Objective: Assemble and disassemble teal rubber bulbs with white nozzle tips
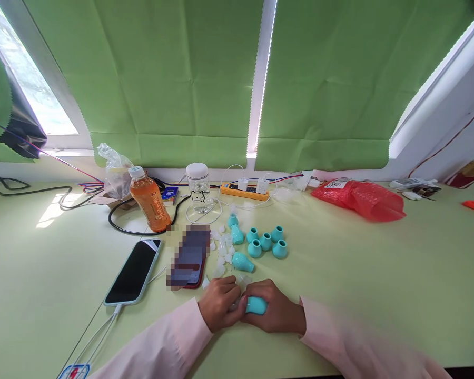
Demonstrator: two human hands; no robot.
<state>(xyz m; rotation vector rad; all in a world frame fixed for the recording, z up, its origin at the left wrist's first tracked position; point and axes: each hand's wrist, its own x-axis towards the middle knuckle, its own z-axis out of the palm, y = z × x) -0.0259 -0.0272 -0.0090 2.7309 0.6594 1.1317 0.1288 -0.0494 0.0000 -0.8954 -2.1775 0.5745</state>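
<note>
My right hand (275, 308) is closed around a small turquoise vase-shaped piece (256, 305), which lies sideways with its rounded end showing. Against it, my left hand (221, 304) is closed, with a bit of translucent plastic (234, 305) showing between its fingers; most of that bit is hidden. Just beyond my hands lies another turquoise vase-shaped piece (243, 262) on its side. Several short turquoise pieces (266, 241) stand upright with their round openings up. A loose heap of translucent plastic pieces (224, 246) spreads to their left.
Left of the heap lie a dark-screened phone (189, 258) and a charging phone (133, 272). Behind stand an orange drink bottle (149, 202), a clear jar (198, 189) and a yellow power strip (245, 192). A red bubble-wrap bag (359, 199) rests at back right.
</note>
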